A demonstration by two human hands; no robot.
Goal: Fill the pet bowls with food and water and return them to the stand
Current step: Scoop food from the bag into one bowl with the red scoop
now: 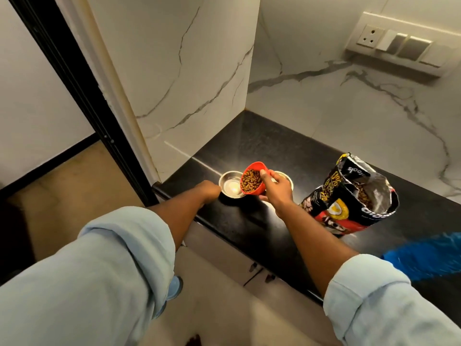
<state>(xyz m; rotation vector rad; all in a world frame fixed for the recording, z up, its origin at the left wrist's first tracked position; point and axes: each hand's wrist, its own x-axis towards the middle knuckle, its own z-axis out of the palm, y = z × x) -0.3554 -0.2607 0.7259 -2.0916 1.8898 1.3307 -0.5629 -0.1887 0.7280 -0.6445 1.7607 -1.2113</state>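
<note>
Bowls come first: two steel pet bowls stand side by side on the black worktop point(249, 136), near its front left corner. The left bowl point(230, 187) is bare inside, shining at the bottom. The right bowl point(285, 178) is mostly hidden behind the right hand, so I cannot tell what it holds.

The step in hand looks like the feeding one. The right hand point(275, 191) holds one red scoop point(253, 182) heaped with brown kibble, its fingers point(264, 174) wrapped over the rim and under the base, the scoop tipped toward the left bowl and partly over its right edge. The left hand point(208, 189) lies against that bowl's near-left side, seemingly steadying it; whether its fingers are curled round the rim or only resting there, I cannot tell.

Next, I judge, the scoop wants tipping further over the middle of the bowl, slowly, so the kibble does not bounce out off the steel. Water is not yet in sight, nor the stand.

Just to the right stands one open food bag point(349, 196), black and red, kibble showing in its mouth.
</note>
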